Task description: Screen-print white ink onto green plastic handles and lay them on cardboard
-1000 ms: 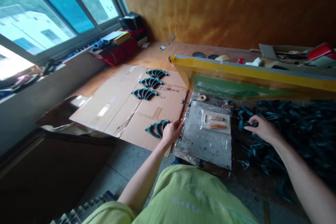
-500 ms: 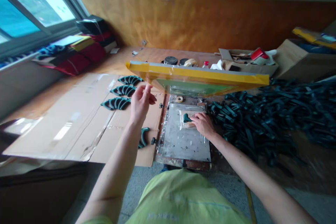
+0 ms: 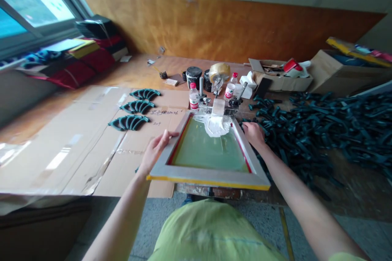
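A rectangular grey metal frame with yellow tape along its near edge (image 3: 208, 174) and green mesh (image 3: 208, 155) stretched inside it sits between the hands, thick white paste (image 3: 214, 128) pooled at its far end. The left hand (image 3: 154, 149) touches its left rail and the right hand (image 3: 255, 133) is at the far part of its right rail, though how firmly either closes is hidden. Dark-green curved plastic pieces lie heaped at right (image 3: 309, 142) and in fanned rows (image 3: 129, 122) on brown cardboard (image 3: 76, 147) at left.
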Demonstrator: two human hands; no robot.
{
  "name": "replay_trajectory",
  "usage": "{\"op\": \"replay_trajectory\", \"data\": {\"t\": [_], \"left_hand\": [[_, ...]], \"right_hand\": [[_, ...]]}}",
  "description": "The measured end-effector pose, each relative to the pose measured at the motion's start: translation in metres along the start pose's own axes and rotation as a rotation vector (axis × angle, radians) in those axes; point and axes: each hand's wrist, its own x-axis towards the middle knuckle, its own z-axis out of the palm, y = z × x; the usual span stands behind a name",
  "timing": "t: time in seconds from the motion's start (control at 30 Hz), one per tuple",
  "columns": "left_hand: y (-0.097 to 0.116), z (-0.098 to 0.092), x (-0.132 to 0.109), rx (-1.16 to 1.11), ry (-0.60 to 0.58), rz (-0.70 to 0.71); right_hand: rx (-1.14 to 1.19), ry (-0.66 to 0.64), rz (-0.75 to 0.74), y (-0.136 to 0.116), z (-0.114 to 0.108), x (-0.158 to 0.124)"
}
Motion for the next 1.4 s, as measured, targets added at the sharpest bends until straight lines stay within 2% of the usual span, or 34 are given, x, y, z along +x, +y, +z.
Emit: {"op": "replay_trajectory", "data": {"t": [0.07,0.17,0.23,0.3,0.4,0.47,0.63,0.7,0.77,0.83,0.9,1.0,1.1,1.17,1.23,1.3,1.4], "left_hand": [[-0.027,0.0,-0.012,0.028,-0.08,-0.133],[-0.068,0.006,-0.014,0.096,-0.065,-0.221],[-0.091,0.012,-0.009,0.155,-0.034,-0.225],[-0.109,0.015,-0.004,0.169,-0.028,-0.222],[-0.124,0.016,0.0,0.129,-0.042,-0.217],[-0.128,0.015,0.0,0.086,-0.054,-0.22],[-0.129,0.017,-0.002,0.033,-0.059,-0.253],[-0.128,0.018,-0.002,0.033,-0.055,-0.257],[-0.126,0.019,-0.003,0.02,-0.051,-0.259],[-0.123,0.019,-0.004,-0.005,-0.06,-0.259],[-0.118,0.019,-0.006,-0.012,-0.069,-0.252],[-0.11,0.019,-0.008,0.005,-0.054,-0.253],[-0.104,0.02,-0.01,-0.001,-0.03,-0.273],[-0.099,0.02,-0.01,-0.025,-0.025,-0.293],[-0.092,0.019,-0.011,-0.045,-0.03,-0.315],[-0.081,0.016,-0.012,-0.041,-0.034,-0.324],[-0.054,0.009,-0.013,-0.052,-0.056,-0.302]], "right_hand": [[0.023,0.102,0.014,-0.007,-0.014,0.014],[0.044,0.167,-0.124,-0.048,-0.019,0.04],[-0.004,0.079,-0.174,-0.078,-0.017,0.056],[-0.074,-0.083,-0.147,-0.098,-0.012,0.067],[-0.164,-0.312,-0.078,-0.108,-0.004,0.068],[-0.171,-0.362,-0.113,-0.105,0.0,0.057],[-0.005,-0.358,-0.476,-0.082,-0.003,0.01],[0.05,-0.398,-0.575,-0.074,-0.01,0.002],[0.072,-0.455,-0.606,-0.07,-0.016,0.007],[0.067,-0.448,-0.565,-0.073,-0.017,0.016],[0.046,-0.336,-0.487,-0.079,-0.011,0.02],[0.036,-0.173,-0.444,-0.085,0.001,0.008],[0.067,-0.175,-0.519,-0.081,0.002,-0.011],[0.077,-0.219,-0.551,-0.077,-0.005,-0.009],[0.068,-0.23,-0.495,-0.077,-0.013,0.007],[0.049,-0.207,-0.377,-0.082,-0.018,0.032],[0.02,-0.169,-0.245,-0.089,-0.023,0.069]]}}
